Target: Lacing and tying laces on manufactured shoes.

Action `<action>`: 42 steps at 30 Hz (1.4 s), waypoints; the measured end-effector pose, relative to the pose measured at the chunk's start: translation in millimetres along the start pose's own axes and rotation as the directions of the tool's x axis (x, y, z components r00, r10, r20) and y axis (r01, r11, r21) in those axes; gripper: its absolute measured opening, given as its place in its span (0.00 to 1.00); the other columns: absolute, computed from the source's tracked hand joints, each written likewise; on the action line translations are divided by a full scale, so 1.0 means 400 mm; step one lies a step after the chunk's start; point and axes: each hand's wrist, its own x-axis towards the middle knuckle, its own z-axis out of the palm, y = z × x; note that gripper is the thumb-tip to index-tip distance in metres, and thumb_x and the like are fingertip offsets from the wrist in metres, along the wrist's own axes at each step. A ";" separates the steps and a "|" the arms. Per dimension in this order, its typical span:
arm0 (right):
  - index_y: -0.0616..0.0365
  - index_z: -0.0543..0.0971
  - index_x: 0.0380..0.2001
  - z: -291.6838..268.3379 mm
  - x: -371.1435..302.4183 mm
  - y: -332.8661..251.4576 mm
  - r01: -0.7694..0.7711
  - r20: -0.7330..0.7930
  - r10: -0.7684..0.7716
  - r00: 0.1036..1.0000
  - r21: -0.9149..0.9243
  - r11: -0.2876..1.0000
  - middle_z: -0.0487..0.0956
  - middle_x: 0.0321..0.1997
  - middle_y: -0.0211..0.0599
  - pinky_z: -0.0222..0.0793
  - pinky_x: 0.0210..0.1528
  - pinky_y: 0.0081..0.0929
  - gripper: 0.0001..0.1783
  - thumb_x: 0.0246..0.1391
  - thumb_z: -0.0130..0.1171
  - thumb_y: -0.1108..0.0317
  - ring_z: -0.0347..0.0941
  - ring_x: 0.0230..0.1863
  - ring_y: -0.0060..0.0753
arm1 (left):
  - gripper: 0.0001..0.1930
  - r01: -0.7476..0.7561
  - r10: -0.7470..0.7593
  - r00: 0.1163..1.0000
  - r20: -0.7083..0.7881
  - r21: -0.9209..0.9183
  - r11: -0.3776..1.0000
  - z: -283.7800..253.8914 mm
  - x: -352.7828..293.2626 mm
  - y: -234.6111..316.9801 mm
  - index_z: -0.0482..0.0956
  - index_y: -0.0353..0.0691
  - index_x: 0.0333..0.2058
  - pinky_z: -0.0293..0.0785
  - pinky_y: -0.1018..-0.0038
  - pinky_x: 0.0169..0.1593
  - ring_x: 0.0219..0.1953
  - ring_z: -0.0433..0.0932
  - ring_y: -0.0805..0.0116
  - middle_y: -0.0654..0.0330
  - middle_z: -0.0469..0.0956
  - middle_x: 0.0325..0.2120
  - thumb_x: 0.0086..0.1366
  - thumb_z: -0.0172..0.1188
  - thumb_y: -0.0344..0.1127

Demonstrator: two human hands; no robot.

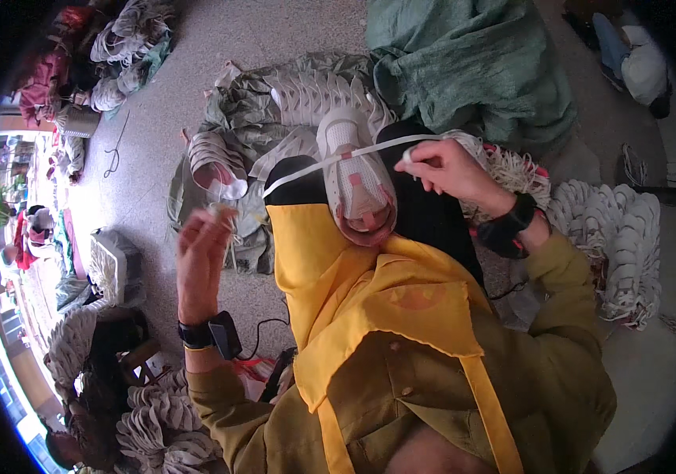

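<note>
A white and pink sneaker (346, 174) rests between my knees, its toe end toward me. A flat white shoelace (298, 175) runs slantwise across its upper, over both dark trouser legs. At the right end of the lace my right hand (452, 172) is closed on it, with white wrapping on a finger. My left hand (205, 241), raised left of my knee, has its fingers pinched together. Something white shows at its fingertips, and whether the lace reaches them is unclear. A yellow apron (369, 316) covers my lap.
Ahead, stacked shoe uppers (326, 93) and a pink-lined bundle (218, 166) lie on a crumpled grey-green sheet (255, 110). A large green sack (472, 67) stands beyond. More shoe bundles sit right (610, 245) and lower left (164, 423), near a white crate (120, 268).
</note>
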 end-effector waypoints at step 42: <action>0.66 0.79 0.36 0.098 0.169 -0.040 0.397 -0.191 -0.519 0.833 -0.446 0.802 0.80 0.35 0.47 0.73 0.36 0.32 0.08 0.51 0.63 0.76 0.79 0.33 0.47 | 0.06 -0.243 0.230 0.970 0.079 0.252 0.937 0.235 0.208 -0.235 0.73 0.34 0.31 0.75 0.78 0.40 0.32 0.79 0.76 0.61 0.81 0.28 0.62 0.63 0.22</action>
